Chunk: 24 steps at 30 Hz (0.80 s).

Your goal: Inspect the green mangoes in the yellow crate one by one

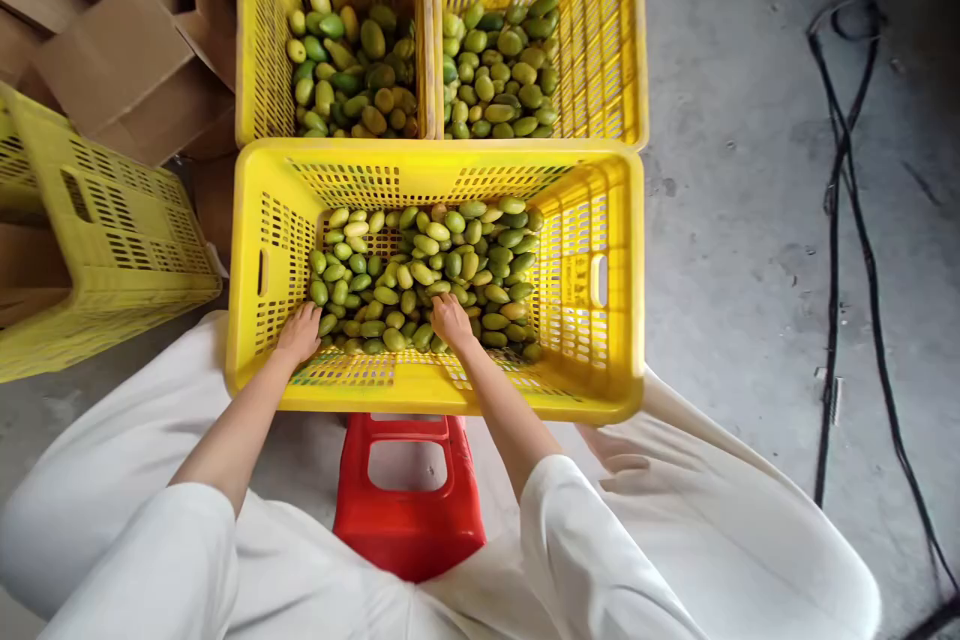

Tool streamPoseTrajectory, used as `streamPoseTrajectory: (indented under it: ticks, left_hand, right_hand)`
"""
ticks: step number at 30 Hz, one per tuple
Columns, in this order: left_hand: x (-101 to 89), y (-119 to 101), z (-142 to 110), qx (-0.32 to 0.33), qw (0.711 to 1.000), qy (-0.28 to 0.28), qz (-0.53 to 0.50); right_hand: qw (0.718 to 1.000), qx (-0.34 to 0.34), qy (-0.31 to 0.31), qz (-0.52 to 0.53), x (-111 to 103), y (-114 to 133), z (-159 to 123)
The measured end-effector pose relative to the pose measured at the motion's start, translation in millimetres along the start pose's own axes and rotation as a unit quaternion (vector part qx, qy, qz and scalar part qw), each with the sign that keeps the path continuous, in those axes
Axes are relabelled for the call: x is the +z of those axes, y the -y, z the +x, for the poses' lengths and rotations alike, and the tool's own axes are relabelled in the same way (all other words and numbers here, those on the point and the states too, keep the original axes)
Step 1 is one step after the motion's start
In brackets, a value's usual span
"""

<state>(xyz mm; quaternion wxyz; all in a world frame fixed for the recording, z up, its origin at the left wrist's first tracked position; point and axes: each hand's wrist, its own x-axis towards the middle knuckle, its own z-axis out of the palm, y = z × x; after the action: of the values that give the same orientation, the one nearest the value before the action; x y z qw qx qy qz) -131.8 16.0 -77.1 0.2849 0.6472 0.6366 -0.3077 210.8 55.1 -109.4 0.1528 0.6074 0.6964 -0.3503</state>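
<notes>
A yellow perforated plastic crate [435,405] is in front of me, with a spread of small oval green and yellow-green fruits [424,275] on its bottom. At the left edge of the fruits is my left hand [300,332], fingers slightly apart and nothing visible in them. My right hand [451,320] reaches down among the fruits near the front middle. Its fingers are curled and bunched; what they hold, if anything, is hidden under the hand. Beneath the crate's front edge a red plastic stool [409,530] shows between my legs.
Behind stand two more yellow crates, the left one [259,50] and the right one [600,40], both with similar fruits. Another yellow crate [142,220] lies tilted at left, near opened cardboard boxes [112,60]. A black cable [844,150] runs along the concrete floor at right.
</notes>
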Motion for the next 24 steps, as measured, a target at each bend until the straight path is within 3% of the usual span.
streamPoseTrajectory:
  ticks: [9,13,17,24]
  left_hand:
    - [1.1,-29,19,0.021,0.999,0.01,0.026]
    - [5.1,-45,35,-0.026,0.999,0.02,0.021]
    - [11.9,-61,50,-0.078,0.997,0.027,0.012]
    - [20.8,-69,59,-0.125,0.992,0.001,-0.024]
  right_hand:
    - [0.999,-0.023,-0.038,-0.015,37,-12,11]
    - [0.997,-0.012,-0.076,0.015,44,3,31]
    - [0.997,0.009,-0.076,0.024,55,13,46]
    - [0.999,-0.025,-0.044,0.012,56,-9,47]
